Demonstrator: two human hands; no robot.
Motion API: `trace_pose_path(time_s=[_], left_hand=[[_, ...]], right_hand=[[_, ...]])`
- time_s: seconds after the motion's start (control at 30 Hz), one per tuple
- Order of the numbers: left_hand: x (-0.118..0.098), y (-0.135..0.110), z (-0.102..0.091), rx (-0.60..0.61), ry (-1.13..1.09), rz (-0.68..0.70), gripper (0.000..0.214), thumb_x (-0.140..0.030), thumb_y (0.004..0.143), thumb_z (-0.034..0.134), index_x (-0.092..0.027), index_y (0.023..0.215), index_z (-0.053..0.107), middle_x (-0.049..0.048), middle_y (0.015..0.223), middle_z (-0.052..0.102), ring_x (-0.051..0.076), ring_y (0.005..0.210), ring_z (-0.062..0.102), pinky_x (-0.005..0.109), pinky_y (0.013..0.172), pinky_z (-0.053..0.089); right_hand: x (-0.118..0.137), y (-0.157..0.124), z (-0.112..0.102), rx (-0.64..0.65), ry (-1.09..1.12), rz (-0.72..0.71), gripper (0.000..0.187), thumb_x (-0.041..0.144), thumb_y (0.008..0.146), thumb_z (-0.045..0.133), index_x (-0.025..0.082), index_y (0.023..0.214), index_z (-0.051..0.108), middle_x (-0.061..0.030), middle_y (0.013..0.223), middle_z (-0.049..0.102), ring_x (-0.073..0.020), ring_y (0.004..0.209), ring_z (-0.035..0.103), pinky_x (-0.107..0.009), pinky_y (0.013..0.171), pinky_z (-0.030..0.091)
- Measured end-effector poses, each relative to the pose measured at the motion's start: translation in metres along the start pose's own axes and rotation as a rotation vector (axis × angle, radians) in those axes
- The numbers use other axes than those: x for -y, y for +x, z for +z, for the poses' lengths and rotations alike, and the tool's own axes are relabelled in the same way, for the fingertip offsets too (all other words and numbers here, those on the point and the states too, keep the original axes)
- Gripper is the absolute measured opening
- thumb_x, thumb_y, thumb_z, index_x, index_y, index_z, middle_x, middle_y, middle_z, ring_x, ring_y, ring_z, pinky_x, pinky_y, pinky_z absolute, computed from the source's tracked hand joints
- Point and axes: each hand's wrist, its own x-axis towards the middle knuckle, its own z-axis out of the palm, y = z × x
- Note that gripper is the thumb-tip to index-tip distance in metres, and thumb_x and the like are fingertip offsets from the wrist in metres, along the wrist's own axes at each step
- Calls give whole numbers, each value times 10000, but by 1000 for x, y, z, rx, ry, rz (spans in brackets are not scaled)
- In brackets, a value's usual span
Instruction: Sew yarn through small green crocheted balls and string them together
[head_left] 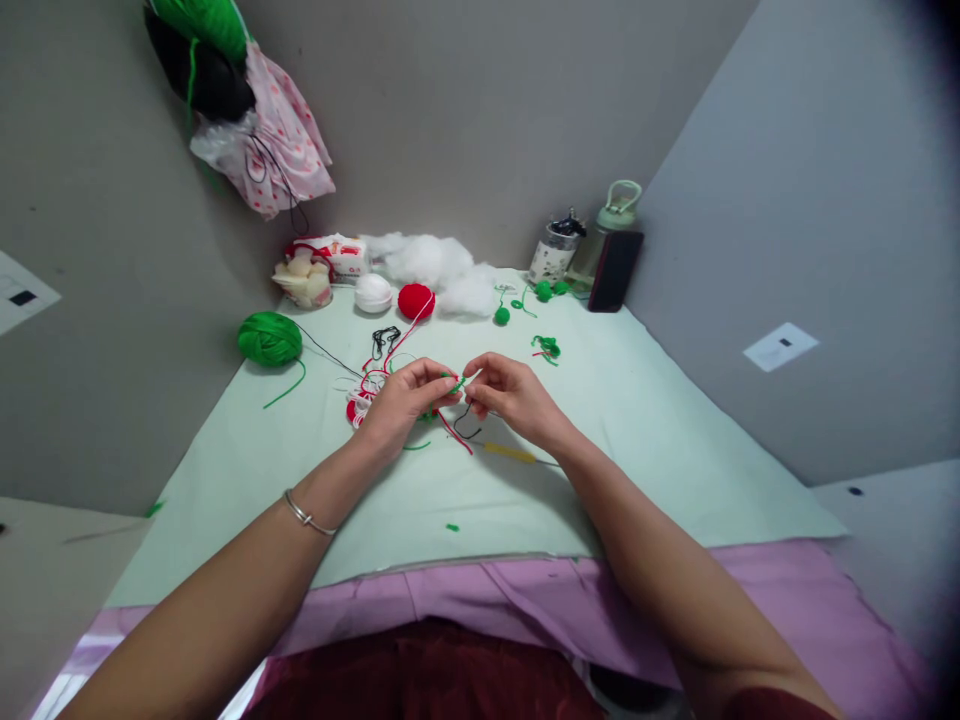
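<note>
Between the fingertips of my left hand (416,397) is a small green crocheted piece (451,384), partly hidden by the fingers. My right hand (514,398) is pinched close beside it, at the piece's right edge; whether it holds yarn or a needle is too small to make out. Red yarn (456,434) and a black strand (466,432) hang below the hands. Under and left of my left hand lies a red and white bundle of yarn (360,405). A crochet hook with a yellow handle (510,453) rests on the table below my right hand.
A green yarn ball (270,339) sits at the left. White (373,294) and red yarn balls (416,301) lie before white stuffing (435,262). Small green pieces (547,347), a phone (616,271), a bottle (592,245) and a pen cup (551,257) stand or lie back right.
</note>
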Motion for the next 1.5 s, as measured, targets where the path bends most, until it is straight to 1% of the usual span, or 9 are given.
trace_pose_path(time_s=[0.17, 0.37, 0.47, 0.6, 0.77, 0.93, 1.1, 1.33, 1.5], left_hand=[[7, 3, -2, 18, 109, 42, 283, -361, 729, 832, -159, 817, 654, -4, 771, 687, 123, 719, 636, 257, 727, 472], [10, 4, -5, 113, 170, -30, 244, -315, 727, 809, -144, 812, 656, -5, 766, 660, 111, 714, 615, 255, 725, 463], [12, 3, -4, 150, 153, -82, 250, -309, 719, 802, -140, 828, 654, 17, 793, 682, 134, 739, 650, 278, 747, 486], [15, 3, -3, 159, 271, -125, 214, -282, 722, 775, -143, 807, 636, 13, 707, 663, 115, 631, 602, 246, 624, 426], [14, 5, -5, 139, 293, -116, 205, -267, 707, 767, -152, 801, 626, 3, 690, 638, 108, 611, 575, 246, 611, 418], [11, 6, -7, 146, 198, -92, 245, -298, 720, 782, -150, 888, 684, 19, 830, 681, 125, 729, 639, 272, 728, 485], [12, 4, -6, 168, 196, -69, 313, -374, 746, 813, -160, 964, 742, 31, 873, 725, 134, 762, 655, 296, 791, 502], [13, -2, 5, 259, 117, -221, 307, -382, 705, 862, -114, 775, 729, 95, 784, 749, 180, 709, 701, 361, 787, 562], [17, 0, 3, 300, 53, -261, 361, -419, 728, 864, -114, 888, 760, 111, 841, 765, 187, 744, 727, 347, 777, 587]], right_hand=[[6, -5, 2, 38, -61, -42, 155, 245, 882, 566, 193, 1026, 593, 23, 685, 646, -135, 638, 632, -279, 668, 506], [7, -2, -6, -14, -269, -101, 142, 300, 859, 654, 171, 818, 700, -24, 794, 689, -123, 698, 572, -245, 632, 437], [7, -1, -10, 52, -259, -40, 140, 292, 830, 672, 158, 808, 709, -13, 728, 663, -116, 653, 545, -243, 606, 423], [6, -2, -10, 141, -252, 44, 144, 271, 835, 635, 145, 785, 684, 7, 627, 618, -109, 576, 525, -242, 561, 401], [2, -4, 4, -51, -395, -189, 96, 210, 851, 629, 167, 805, 702, -22, 790, 678, -127, 706, 568, -254, 640, 423], [0, -1, 12, -159, -312, -310, 110, 256, 882, 655, 193, 801, 695, -25, 850, 628, -134, 746, 554, -268, 651, 435], [-1, 4, 8, -128, -210, -192, 119, 273, 838, 677, 186, 757, 671, -17, 827, 616, -132, 734, 543, -279, 662, 444], [3, 7, 7, -186, 210, 35, 198, 344, 772, 733, 181, 769, 621, 50, 606, 528, -73, 507, 416, -223, 481, 338], [10, 4, 2, 2, 379, 171, 335, 465, 782, 747, 208, 848, 543, 34, 679, 658, -59, 442, 456, -187, 408, 253]])
